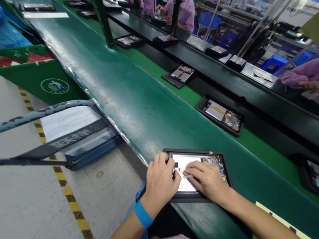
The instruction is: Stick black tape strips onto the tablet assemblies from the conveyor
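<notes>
An opened tablet (195,197) in a black frame lies on the green bench top, its pale battery (187,187) and circuit board (222,166) exposed. My left hand (161,179) is curled over the tablet's left end, fingers at the edge and thumb on the inside. Over the battery, my right hand (207,178) pinches a thin, pale stick-like tool (188,176); its exact kind does not show. The tool's end is close to a small orange-yellow piece (181,169) near my left thumb. My fingers cover part of the tablet's inside.
Several opened tablets, such as this one (221,114), lie along the green conveyor belt (186,95) to the right. A green bin (33,74) and a blue metal rail (33,118) stand left of the bench. People in pink work across the line. A green post (102,20) rises ahead.
</notes>
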Motion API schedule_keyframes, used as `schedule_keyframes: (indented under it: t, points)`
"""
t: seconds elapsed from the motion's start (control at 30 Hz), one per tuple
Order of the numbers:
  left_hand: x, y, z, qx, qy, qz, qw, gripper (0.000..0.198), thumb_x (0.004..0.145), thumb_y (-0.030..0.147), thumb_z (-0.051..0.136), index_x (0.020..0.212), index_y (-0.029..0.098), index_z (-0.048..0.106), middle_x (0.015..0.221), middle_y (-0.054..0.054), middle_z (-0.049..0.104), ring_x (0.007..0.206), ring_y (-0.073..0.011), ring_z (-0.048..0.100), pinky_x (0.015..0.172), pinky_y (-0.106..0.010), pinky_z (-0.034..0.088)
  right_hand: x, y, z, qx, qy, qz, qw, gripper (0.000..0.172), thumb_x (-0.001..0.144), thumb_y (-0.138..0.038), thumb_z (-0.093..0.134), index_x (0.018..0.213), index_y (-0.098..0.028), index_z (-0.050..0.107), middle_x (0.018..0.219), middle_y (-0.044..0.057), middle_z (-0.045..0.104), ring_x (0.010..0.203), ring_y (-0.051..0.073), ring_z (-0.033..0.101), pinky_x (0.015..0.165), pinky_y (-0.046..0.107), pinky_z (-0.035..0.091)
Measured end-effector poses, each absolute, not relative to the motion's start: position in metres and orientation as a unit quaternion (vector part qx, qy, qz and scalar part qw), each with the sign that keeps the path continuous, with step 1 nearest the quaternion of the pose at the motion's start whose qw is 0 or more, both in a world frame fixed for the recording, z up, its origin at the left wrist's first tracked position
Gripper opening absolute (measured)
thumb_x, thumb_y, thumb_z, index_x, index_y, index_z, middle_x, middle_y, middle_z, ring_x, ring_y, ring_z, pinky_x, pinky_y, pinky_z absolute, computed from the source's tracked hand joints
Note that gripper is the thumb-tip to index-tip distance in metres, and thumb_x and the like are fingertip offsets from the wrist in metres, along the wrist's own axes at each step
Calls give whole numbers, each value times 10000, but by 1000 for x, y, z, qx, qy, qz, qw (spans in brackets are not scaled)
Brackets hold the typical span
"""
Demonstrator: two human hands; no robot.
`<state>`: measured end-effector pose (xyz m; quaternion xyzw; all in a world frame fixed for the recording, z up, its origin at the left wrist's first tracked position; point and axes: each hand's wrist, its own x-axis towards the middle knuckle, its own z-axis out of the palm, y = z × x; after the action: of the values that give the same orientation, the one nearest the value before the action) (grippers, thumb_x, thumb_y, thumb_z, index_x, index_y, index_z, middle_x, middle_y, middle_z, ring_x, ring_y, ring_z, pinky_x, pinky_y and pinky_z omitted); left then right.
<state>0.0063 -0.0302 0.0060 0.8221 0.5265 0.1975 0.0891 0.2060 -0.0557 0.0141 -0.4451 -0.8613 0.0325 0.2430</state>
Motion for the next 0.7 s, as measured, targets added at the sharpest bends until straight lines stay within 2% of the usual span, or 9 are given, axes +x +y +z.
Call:
schedule_keyframes:
  t: [0.13, 0.27, 0.5, 0.7]
  points:
    - [1, -28, 0, 818, 514, 232, 115, 101, 809, 119, 579, 849, 203, 619, 1003, -81, 619, 925, -257, 551, 746, -383, 465, 204, -55, 10, -441, -861, 40, 250, 163, 1038, -238, 541, 1020, -200, 698, 965, 58, 756, 797, 155, 703, 708, 269, 484]
    - [-14, -30, -9, 821, 463, 300, 146, 190, 859, 87, 523, 949, 197, 650, 1119, -77, 659, 979, -240, 578, 826, -387, 466, 200, -53, 8, -432, -867, 46, 244, 137, 1027, -230, 563, 1022, -200, 696, 963, 52, 752, 798, 155, 694, 709, 269, 474]
    - [-30, -44, -9, 847, 405, 316, 140, 249, 959, 187, 506, 1121, 203, 694, 1302, -111, 637, 1165, -280, 554, 977, -451, 454, 196, -51, 11, -424, -883, -1, 202, 176, 1043, -210, 521, 979, -188, 684, 927, 45, 749, 715, 153, 655, 660, 279, 417]
    - [-32, -50, -9, 885, 386, 248, 84, 367, 989, 302, 523, 1327, 249, 655, 1444, -138, 565, 1252, -355, 509, 993, -527, 450, 194, -50, 17, -415, -890, -24, 186, 233, 1059, -188, 465, 989, -182, 688, 918, 47, 744, 702, 150, 637, 639, 297, 406]
